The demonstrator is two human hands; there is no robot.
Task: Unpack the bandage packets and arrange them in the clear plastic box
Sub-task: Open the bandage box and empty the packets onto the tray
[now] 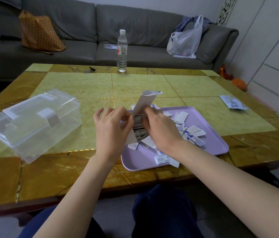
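Both hands work above the lilac tray (140, 163): our left hand (113, 125) pinches the opened carton (144, 102), its long axis running away from us, our right hand (160, 129) grips the bandage packets (139, 133) inside, and the clear plastic box (32, 124) lies left of the tray, nearer our left hand.

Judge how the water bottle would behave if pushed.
The water bottle is tall and narrow, so a high push would probably tip it. It looks nearly full, so likely weighty. Being round, it may roll once down.
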